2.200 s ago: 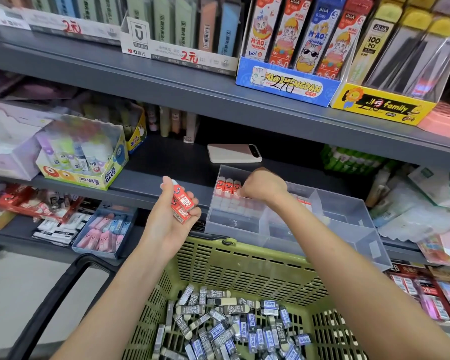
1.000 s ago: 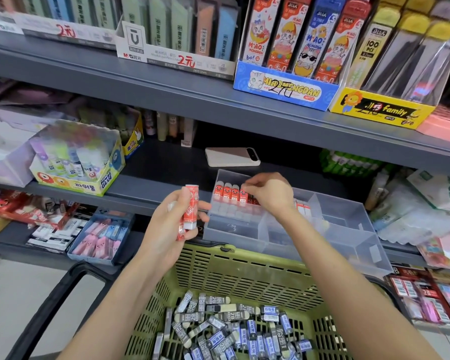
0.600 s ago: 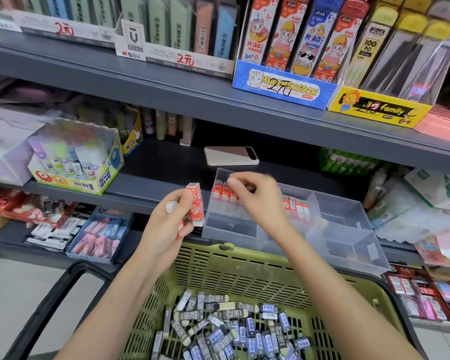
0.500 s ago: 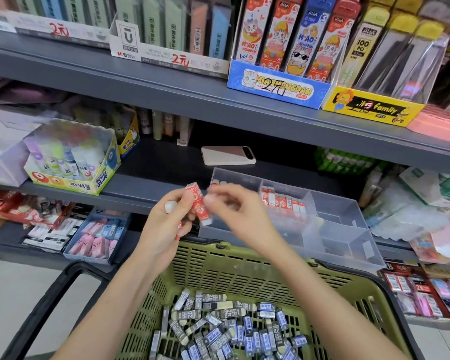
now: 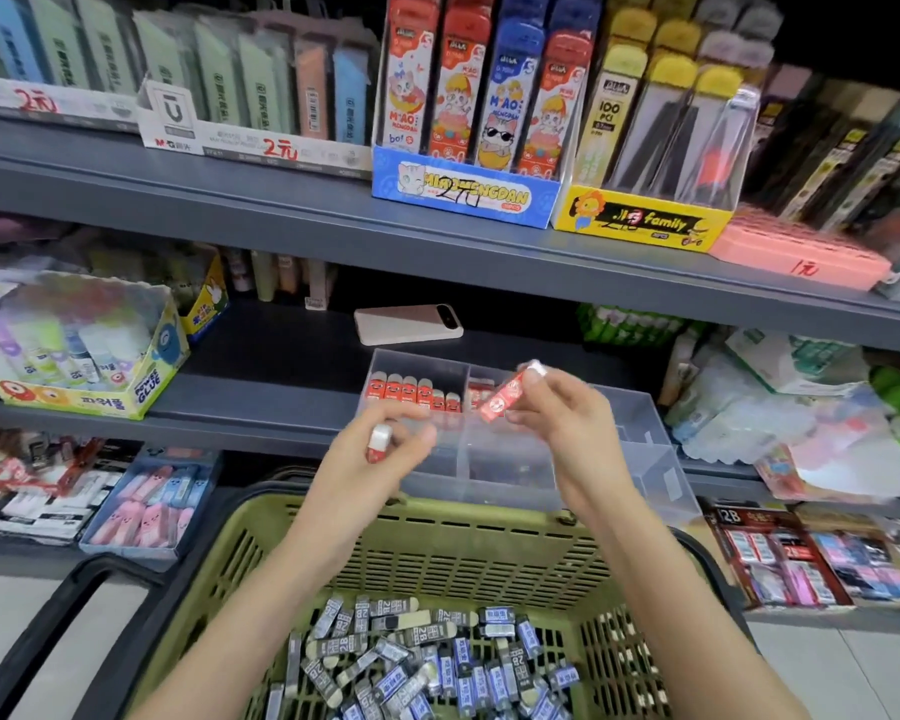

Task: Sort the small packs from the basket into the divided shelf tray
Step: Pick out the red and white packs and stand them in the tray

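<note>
Passed across since half a second ago: red pack point(image 5: 507, 393) now pinched in the fingertips of the right hand point(image 5: 567, 423), lifted over the clear divided tray point(image 5: 645, 459), tilted with its white end up. Left hand point(image 5: 380, 462) drawn slightly back, curled round a second red pack point(image 5: 378, 443), white cap showing, thumb closed on it. Both forearms raised from below over the green basket point(image 5: 437, 543). Heaped in the basket: many grey and blue packs point(image 5: 427, 662) marked 2B. Standing upright in the tray's back-left compartment: a row of red packs point(image 5: 411, 392); a few more in the next compartment, partly hidden behind the right hand. Front compartments apparently bare. Lying flat on the shelf behind the tray: a phone point(image 5: 409, 324).
</note>
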Available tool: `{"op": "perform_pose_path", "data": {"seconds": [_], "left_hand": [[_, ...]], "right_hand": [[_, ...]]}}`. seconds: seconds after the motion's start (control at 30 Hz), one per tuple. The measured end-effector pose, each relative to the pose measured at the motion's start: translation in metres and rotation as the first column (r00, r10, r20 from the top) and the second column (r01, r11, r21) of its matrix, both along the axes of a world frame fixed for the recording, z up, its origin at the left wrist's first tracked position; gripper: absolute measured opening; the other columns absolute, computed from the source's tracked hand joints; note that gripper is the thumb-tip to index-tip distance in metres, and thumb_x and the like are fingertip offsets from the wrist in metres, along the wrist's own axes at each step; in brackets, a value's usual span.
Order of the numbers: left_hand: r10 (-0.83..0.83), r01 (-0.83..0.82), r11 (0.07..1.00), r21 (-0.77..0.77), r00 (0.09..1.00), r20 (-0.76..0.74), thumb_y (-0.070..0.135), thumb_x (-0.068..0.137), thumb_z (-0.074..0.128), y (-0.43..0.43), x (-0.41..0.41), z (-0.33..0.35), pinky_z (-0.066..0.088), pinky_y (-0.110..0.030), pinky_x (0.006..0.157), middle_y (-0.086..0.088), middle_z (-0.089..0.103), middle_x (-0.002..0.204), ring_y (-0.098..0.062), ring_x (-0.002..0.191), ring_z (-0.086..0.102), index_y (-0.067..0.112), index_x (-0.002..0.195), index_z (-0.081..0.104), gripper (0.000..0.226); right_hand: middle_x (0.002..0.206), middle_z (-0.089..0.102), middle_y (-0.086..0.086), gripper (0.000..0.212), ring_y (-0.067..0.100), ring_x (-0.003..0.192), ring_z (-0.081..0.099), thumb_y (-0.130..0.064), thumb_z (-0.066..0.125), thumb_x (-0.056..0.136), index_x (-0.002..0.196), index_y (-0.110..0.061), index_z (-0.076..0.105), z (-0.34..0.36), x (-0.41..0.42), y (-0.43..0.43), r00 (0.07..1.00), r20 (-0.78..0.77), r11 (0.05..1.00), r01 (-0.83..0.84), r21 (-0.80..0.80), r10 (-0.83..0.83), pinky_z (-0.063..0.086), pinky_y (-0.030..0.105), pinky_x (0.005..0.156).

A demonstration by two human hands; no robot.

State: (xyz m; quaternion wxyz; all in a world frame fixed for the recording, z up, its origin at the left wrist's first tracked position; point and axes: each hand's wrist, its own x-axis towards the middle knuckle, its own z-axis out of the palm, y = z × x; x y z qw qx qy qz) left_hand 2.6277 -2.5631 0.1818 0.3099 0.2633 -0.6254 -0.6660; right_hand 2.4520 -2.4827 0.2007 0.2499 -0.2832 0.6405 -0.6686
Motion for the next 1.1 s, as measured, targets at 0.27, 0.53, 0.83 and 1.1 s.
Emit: {"op": "perform_pose_path", "data": {"seconds": [0.27,0.53,0.83,1.1], "left_hand": [[0.071,0.115,0.739,0.664,0.967,-0.246,0.018,0.068,0.055,-0.011,-0.015,0.017,0.034,-0.028,0.056,-0.008,0.047,0.067,-0.017,0.061,0.042,-0.007,0.111,0.06,0.05],[0.083,0.043,0.798,0.601,0.98,-0.18,0.012,0.088,0.056,-0.019,-0.019,0.008,0.052,-0.022,0.056,-0.001,0.067,0.094,-0.01,0.075,0.066,0.004,0.105,0.068,0.023],[0.071,-0.053,0.953,0.3,0.996,-0.052,0.036,0.061,0.077,-0.021,-0.013,0.003,0.052,-0.027,0.067,-0.001,0.073,0.083,-0.01,0.071,0.062,0.018,0.095,0.073,0.039],[0.043,-0.042,0.994,0.102,0.999,-0.006,0.047,0.06,0.075,-0.03,-0.017,0.009,0.039,-0.008,0.045,0.003,0.071,0.066,0.0,0.049,0.057,0.017,0.078,0.067,0.036]], "right_hand": [[0.09,0.068,0.011,0.028,0.025,0.084,0.063,-0.027,0.074,0.077,0.092,-0.005,0.064,-0.02,-0.067,-0.046,0.79,-0.611,0.803,0.333,0.495,0.049,0.045,0.026,0.068],[0.089,0.069,0.011,0.033,0.025,0.083,0.064,-0.036,0.071,0.08,0.093,-0.006,0.067,-0.037,-0.06,-0.063,0.775,-0.624,0.751,0.353,0.558,0.1,0.047,0.028,0.068],[0.069,0.065,-0.009,0.011,0.0,0.064,0.056,-0.023,0.064,0.087,0.079,-0.016,0.069,0.008,0.003,-0.021,0.834,-0.518,0.953,-0.032,0.302,0.192,0.042,0.017,0.061],[0.085,0.064,0.011,0.033,0.017,0.071,0.058,-0.002,0.073,0.077,0.108,-0.01,0.065,0.032,0.033,-0.019,0.809,-0.29,0.853,-0.435,0.289,0.511,0.054,0.033,0.073]]}}
